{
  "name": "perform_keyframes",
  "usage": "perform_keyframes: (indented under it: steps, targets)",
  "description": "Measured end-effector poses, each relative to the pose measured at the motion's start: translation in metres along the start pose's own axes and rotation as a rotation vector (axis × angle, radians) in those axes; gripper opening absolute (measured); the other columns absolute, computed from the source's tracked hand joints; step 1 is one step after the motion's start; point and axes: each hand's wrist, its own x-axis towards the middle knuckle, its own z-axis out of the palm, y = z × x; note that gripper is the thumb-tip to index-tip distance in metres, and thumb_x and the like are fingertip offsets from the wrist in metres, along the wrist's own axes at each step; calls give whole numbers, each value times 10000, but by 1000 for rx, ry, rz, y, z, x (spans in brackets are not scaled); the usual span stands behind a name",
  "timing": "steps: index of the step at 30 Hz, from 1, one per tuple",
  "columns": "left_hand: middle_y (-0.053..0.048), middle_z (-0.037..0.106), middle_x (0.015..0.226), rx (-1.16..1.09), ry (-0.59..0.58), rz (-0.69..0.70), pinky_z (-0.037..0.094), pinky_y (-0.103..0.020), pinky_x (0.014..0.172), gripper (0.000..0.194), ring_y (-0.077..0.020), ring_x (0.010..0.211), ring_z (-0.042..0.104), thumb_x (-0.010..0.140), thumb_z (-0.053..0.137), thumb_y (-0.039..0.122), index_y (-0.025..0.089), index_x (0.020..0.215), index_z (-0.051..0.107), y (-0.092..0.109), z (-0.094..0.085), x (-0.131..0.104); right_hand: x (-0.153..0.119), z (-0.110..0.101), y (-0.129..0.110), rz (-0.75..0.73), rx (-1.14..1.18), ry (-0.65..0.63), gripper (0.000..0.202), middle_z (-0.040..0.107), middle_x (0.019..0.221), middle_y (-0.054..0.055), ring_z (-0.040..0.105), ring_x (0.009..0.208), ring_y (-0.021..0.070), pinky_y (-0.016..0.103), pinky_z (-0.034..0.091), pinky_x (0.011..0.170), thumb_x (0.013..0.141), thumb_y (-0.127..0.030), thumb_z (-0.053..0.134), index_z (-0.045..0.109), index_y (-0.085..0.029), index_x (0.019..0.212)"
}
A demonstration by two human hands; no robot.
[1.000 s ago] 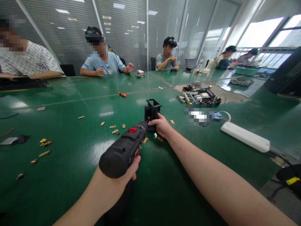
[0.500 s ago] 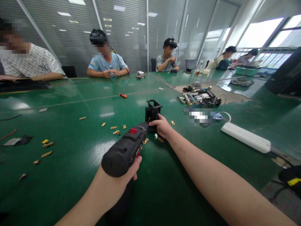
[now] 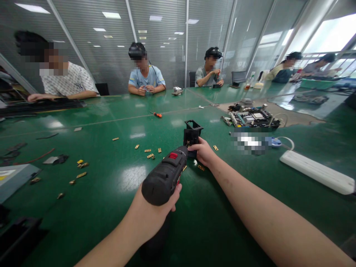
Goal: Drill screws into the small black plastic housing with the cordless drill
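My left hand is wrapped round the handle of a black cordless drill with a red switch on top. The drill's nose points away from me, up against a black plastic housing with an open square frame at its back. Gripping the housing's right side is my right hand, thumb across its front. Small brass strips with holes lie scattered on the green table around the drill. The drill hides its own tip, so I cannot tell exactly what it touches.
A circuit board lies at the back right, with a white power strip nearer me. An orange screwdriver rests mid-table. More brass bits and a grey box are on the left. Several people sit across the table.
My view has turned left, so everything sits further right in the picture. Both hands keep their hold, with the drill still against the black housing.
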Motion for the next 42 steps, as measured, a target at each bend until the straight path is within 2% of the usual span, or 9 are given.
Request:
perform_keyframes:
  steps: [7, 14, 19, 24, 29, 34, 39, 42]
  targets:
    - [66, 647, 533, 4, -8, 9, 623, -341, 629, 283, -206, 525, 664, 882, 663, 550, 275, 844, 720, -2, 0, -2, 0, 1, 1, 12, 17, 20, 461, 763, 800, -21, 699, 801, 235, 408, 574, 826, 439, -124, 811, 717, -218, 881]
    - [40, 629, 572, 36, -12, 9, 649, -343, 658, 398, -213, 591, 715, 887, 653, 571, 308, 602, 562, -3, -4, -3, 0, 1, -1, 6, 2, -8, 465, 766, 822, -10, 697, 796, 232, 408, 571, 812, 466, -128, 800, 723, -217, 916]
    - [23, 689, 593, 87, -25, -3, 641, -372, 730, 419, -222, 614, 719, 903, 635, 577, 305, 588, 584, 0, -5, -2, 2, 0, 1, -1, -7, 6, 447, 763, 805, -16, 692, 786, 227, 399, 568, 799, 463, -132, 805, 713, -224, 891]
    - [44, 626, 544, 77, -5, 16, 629, -347, 682, 448, -197, 550, 663, 899, 627, 566, 308, 540, 558, 4, -4, -2, 4, -2, 2, 3, -10, -15, 451, 770, 821, -18, 697, 791, 229, 406, 579, 802, 471, -144, 806, 705, -230, 902]
    - [22, 675, 588, 54, -17, 7, 631, -338, 664, 454, -207, 594, 712, 880, 654, 552, 303, 510, 569, 8, -5, -6, 3, -1, 2, 16, -12, 13, 446, 751, 782, -33, 693, 775, 225, 399, 578, 793, 464, -148, 808, 689, -233, 885]
    - [24, 705, 606, 93, -23, -14, 622, -395, 783, 426, -221, 624, 720, 932, 629, 517, 301, 567, 594, 13, -6, -9, 2, -1, 2, 9, -5, 11, 459, 758, 802, -21, 694, 789, 226, 394, 572, 799, 463, -143, 808, 690, -223, 899]
    - [34, 711, 588, -4, 7, -63, 640, -388, 631, 320, -261, 606, 744, 837, 701, 609, 302, 746, 697, 0, -2, -2, 2, -1, 2, 10, -22, 12, 450, 753, 794, -33, 687, 782, 217, 387, 572, 791, 474, -146, 810, 687, -229, 899]
    - [59, 673, 560, -61, 17, -57, 658, -392, 648, 309, -277, 639, 774, 783, 727, 605, 302, 841, 743, 0, -1, -2, 2, -1, 1, 1, -27, 11, 435, 755, 804, -34, 685, 782, 213, 380, 573, 785, 479, -146, 811, 687, -231, 887]
